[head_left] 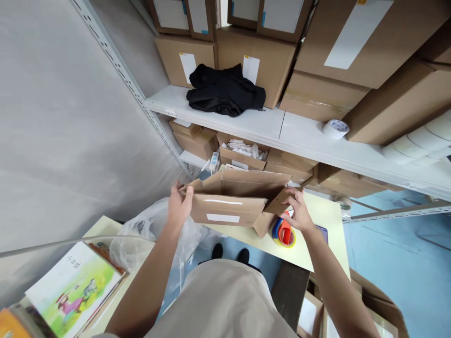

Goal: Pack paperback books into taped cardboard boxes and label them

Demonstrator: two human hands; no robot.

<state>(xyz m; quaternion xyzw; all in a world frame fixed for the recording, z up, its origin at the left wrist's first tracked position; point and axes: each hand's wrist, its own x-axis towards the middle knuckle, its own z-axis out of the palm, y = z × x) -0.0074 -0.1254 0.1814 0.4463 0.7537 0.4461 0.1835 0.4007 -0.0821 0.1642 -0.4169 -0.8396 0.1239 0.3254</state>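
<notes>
A partly opened cardboard box (229,199) is held up between my two hands, above a pale yellow table (320,211). At its left end my left hand (179,204) pinches the cardboard, thumb on the near side. My right hand (298,209) has its fingers over a flap at the right end. The box's near panel carries a white label and a thin white strip. Just below my right hand, a red tape dispenser with a roll of tape (284,233) lies on the table.
Shelving (246,124) with stacked cartons stands ahead, holding a black garment (225,91) and a white tape roll (336,129). Clear plastic (148,225) and a picture book (73,291) are at left. Below right is an open carton (384,305). A phone (322,233) lies on the table.
</notes>
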